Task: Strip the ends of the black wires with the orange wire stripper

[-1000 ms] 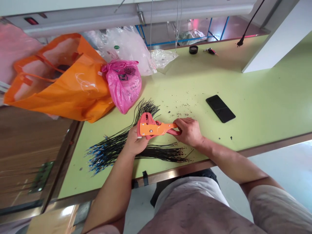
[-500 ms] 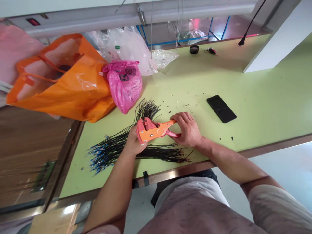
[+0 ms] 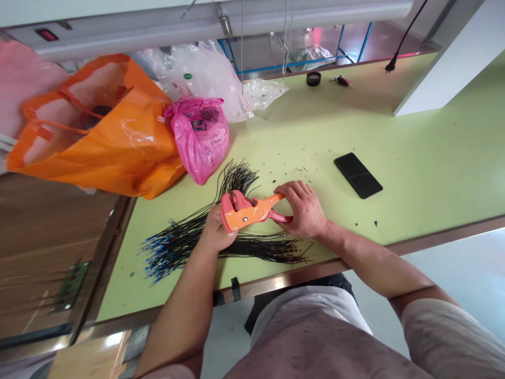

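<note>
My right hand is wrapped round the handles of an orange and red wire stripper, which lies roughly level and points left. At its jaw end, my left hand is curled close behind and below the head. The tool covers most of the left fingers, so what they hold is hidden. Beneath both hands lie black wires with blue and bare metal ends at the left. Another group of wires runs right, with copper-coloured ends, and loose wire ends fan out behind the stripper.
A black phone lies to the right on the green table. Small scraps are scattered behind my right hand. An orange bag, a pink plastic bag and clear plastic stand at the back left. Keys lie farther back.
Both hands and the wire stripper keep practically the same pose. The view has shifted very slightly; nothing is visibly taken up or let go.
</note>
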`<state>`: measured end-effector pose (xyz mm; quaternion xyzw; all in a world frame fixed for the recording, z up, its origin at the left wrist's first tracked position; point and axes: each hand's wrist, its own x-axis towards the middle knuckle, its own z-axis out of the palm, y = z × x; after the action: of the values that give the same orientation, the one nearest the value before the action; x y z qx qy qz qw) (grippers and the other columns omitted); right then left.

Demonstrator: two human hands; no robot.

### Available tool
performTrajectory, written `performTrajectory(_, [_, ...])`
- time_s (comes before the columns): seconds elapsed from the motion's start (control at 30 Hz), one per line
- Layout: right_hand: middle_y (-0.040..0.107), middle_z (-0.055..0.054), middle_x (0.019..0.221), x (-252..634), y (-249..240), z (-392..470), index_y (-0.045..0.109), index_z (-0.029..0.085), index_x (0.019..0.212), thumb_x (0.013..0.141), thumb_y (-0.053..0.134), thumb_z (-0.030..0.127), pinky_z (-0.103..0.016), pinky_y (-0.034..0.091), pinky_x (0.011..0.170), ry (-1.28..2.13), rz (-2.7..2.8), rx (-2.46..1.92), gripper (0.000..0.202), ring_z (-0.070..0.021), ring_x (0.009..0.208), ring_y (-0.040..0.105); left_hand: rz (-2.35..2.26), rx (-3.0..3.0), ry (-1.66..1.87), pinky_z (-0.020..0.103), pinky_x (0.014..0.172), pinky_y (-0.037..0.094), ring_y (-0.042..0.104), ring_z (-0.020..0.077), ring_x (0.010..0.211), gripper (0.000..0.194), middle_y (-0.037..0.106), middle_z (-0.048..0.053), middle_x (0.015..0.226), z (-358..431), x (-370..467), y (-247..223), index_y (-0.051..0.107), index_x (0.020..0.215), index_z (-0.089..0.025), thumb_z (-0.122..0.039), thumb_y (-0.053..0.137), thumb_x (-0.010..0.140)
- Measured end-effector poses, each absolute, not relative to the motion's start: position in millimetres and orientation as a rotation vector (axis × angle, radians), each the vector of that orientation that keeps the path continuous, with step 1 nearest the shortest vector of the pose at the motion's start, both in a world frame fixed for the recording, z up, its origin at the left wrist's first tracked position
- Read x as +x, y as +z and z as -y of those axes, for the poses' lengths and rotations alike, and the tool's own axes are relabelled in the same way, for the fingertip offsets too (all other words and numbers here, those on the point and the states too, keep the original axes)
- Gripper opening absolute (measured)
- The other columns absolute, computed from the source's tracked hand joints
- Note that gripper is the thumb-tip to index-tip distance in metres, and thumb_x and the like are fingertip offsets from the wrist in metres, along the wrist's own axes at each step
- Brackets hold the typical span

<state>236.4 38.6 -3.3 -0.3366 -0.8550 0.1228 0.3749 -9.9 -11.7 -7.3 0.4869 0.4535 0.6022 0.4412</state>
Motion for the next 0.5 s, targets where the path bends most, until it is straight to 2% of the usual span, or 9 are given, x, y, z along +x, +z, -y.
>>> performTrajectory(0.17, [0.075, -0.015, 0.116, 237.1, -3.1, -38.5, 0.068, 0.020, 0.128, 0.103, 0.069, 0.061, -0.047, 0.055, 0.094, 0.367, 2.222, -0.860, 0.047, -0.0299, 0.104, 0.067, -1.106, 1.168, 1.442, 0.044, 0.079, 0.068, 0.080, 0.0336, 0.092, 0.051, 0.073, 0.009, 0.078, 12.2, -15.7, -11.6, 0.081, 0.080, -0.024, -0.074, 0.089, 0.076])
performTrajectory(0.27, [0.074, -0.014, 0.115, 237.5, -2.3, -38.5, 0.069, 0.019, 0.127, 0.104, 0.068, 0.061, -0.047, 0.055, 0.093, 0.354, 2.227, -0.856, 0.048, -0.0292, 0.102, 0.066, -1.093, 1.152, 1.449, 0.042, 0.073, 0.069, 0.080, 0.0310, 0.084, 0.057, 0.072, 0.008, 0.075, 11.3, -15.1, -10.2, 0.080, 0.075, -0.025, -0.081, 0.087, 0.072])
performTrajectory(0.4, [0.074, -0.015, 0.115, 238.5, -1.7, -39.7, 0.069, 0.019, 0.128, 0.104, 0.068, 0.060, -0.047, 0.054, 0.092, 0.326, 2.242, -0.874, 0.048, -0.0296, 0.102, 0.065, -1.101, 1.137, 1.437, 0.048, 0.080, 0.071, 0.081, 0.0357, 0.093, 0.056, 0.071, 0.009, 0.075, 9.8, -12.1, -5.5, 0.075, 0.068, -0.025, -0.078, 0.092, 0.066])
performTrajectory(0.5, [0.074, -0.014, 0.114, 239.4, -2.8, -41.4, 0.068, 0.020, 0.129, 0.103, 0.068, 0.061, -0.046, 0.054, 0.092, 0.347, 2.263, -0.876, 0.049, -0.0293, 0.100, 0.065, -1.118, 1.125, 1.435, 0.052, 0.086, 0.069, 0.080, 0.0383, 0.098, 0.054, 0.072, 0.011, 0.080, 9.8, -11.1, -4.6, 0.074, 0.068, -0.025, -0.076, 0.090, 0.069])
